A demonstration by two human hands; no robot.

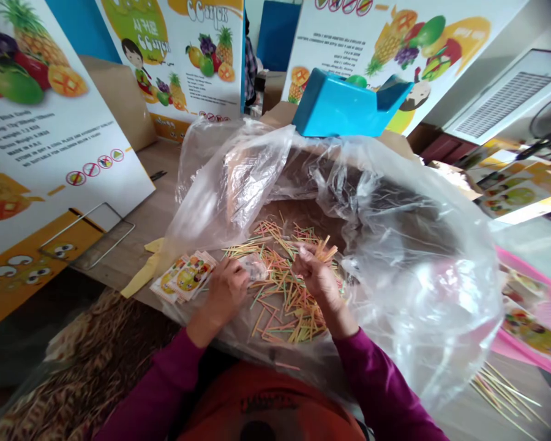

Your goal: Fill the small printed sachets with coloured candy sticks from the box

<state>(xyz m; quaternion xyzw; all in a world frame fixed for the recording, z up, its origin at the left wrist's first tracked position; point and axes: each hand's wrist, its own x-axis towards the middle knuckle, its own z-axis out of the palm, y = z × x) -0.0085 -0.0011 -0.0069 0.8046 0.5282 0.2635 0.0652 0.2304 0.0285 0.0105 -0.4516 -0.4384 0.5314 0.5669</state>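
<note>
My right hand [320,283] is closed round a small bunch of orange and yellow candy sticks [326,250], their ends poking out past the fingers. Below it a heap of thin coloured candy sticks [282,294] lies inside a large clear plastic bag [404,275] with its mouth spread wide. My left hand [227,291] has its fingers curled on a small clear plastic bag [256,267] at the heap's left side. Printed cards [188,277] with fruit pictures lie just left of that hand, partly overlapping.
Printed cartons [202,73] stand at the back and left. A blue tape dispenser [344,107] sits behind the large bag. A bent wire frame [92,236] and yellow strip [142,272] lie left. At right are a pink tray [528,361] and loose sticks [505,395].
</note>
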